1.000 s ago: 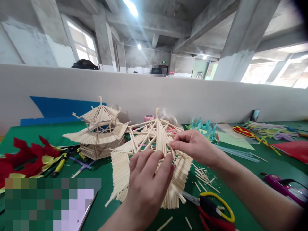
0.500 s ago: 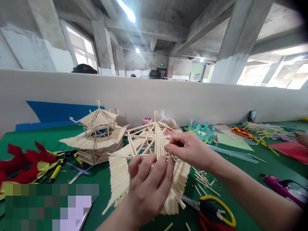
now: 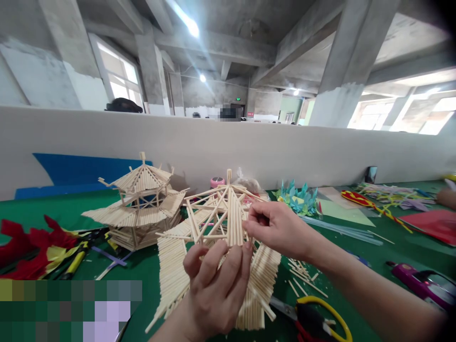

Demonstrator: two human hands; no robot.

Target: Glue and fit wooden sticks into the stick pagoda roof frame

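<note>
A half-built pavilion roof of thin wooden sticks (image 3: 213, 228) stands on the green table (image 3: 374, 256) in front of me. My left hand (image 3: 217, 289) grips its near side, fingers curled over the sticks. My right hand (image 3: 276, 225) pinches a single stick at the roof's right slope, just below the peak. A finished two-tier stick pavilion (image 3: 137, 204) stands to the left, behind the roof.
Yellow-handled scissors (image 3: 313, 316) lie at the lower right among several cut stick ends. A purple glue gun (image 3: 420, 282) rests at the far right. Red and yellow paper shapes (image 3: 32, 247) lie left, teal paper flowers (image 3: 299, 197) behind. A white partition (image 3: 320, 152) borders the table.
The view tipped upward slightly, so the models sit lower in frame. My left hand slid a little down the roof's near side; my right hand stays pinched at the right slope.
</note>
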